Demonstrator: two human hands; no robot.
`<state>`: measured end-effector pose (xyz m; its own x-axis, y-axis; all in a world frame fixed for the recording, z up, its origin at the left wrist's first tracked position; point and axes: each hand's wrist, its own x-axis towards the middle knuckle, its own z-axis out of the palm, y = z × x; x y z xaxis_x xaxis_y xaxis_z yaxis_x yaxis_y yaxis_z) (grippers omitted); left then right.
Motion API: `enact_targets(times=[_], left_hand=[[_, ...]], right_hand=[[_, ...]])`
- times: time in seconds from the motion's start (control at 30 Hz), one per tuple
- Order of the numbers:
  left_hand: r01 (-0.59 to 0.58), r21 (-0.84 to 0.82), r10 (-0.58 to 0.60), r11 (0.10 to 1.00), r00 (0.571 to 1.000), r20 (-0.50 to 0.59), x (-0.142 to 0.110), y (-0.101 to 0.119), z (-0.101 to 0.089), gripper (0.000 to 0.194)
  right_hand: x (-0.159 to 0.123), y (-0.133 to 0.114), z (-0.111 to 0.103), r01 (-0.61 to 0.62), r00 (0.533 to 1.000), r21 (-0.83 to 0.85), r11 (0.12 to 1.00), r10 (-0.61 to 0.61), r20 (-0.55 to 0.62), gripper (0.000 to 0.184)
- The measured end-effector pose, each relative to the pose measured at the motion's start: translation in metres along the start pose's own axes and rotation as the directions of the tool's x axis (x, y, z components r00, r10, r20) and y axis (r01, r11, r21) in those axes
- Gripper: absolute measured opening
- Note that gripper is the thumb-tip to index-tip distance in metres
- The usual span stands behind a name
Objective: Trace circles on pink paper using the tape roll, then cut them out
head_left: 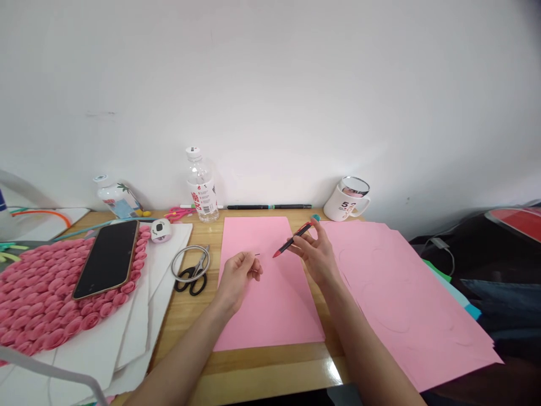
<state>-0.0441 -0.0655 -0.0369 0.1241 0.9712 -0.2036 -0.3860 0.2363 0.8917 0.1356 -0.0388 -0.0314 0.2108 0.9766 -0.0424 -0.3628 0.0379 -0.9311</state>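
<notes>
Over a pink sheet of paper [270, 310], my left hand [240, 276] pinches a thin, short dark stick [257, 255] that looks like a pencil lead. My right hand [315, 251] grips a black-and-red mechanical pencil [291, 241] near its upper end, its red tip slanting down to the left. A small gap separates that tip from the stick. A teal round piece [315, 217] shows at the pencil's top end. Both hands are closed and sit above the paper, apart from each other.
Black-handled scissors [192, 276] with a silver ring [176, 265] lie left of the paper. A phone [107, 259] rests on rows of pink paper petals [38, 299]. Along the wall stand a water bottle [203, 189] and a mug [341, 200]. More pink sheets [406, 293] lie right.
</notes>
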Motion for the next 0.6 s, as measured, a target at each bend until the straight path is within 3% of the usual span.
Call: enact_targets(times=[0.17, 0.6], left_hand=[[0.001, 0.039, -0.002, 0.999, 1.0, 0.016, -0.0016, -0.0001, 0.0017, 0.036], [0.029, -0.001, -0.029, 1.0, 1.0, -0.001, -0.0018, -0.0023, 0.0032, 0.038]], right_hand=[[-0.0074, 0.0073, 0.013, 0.049, 0.998, 0.081, 0.995, -0.053, 0.041, 0.083], [-0.0085, 0.0094, 0.0115, 0.082, 0.993, 0.165, 0.983, -0.094, 0.066, 0.07]])
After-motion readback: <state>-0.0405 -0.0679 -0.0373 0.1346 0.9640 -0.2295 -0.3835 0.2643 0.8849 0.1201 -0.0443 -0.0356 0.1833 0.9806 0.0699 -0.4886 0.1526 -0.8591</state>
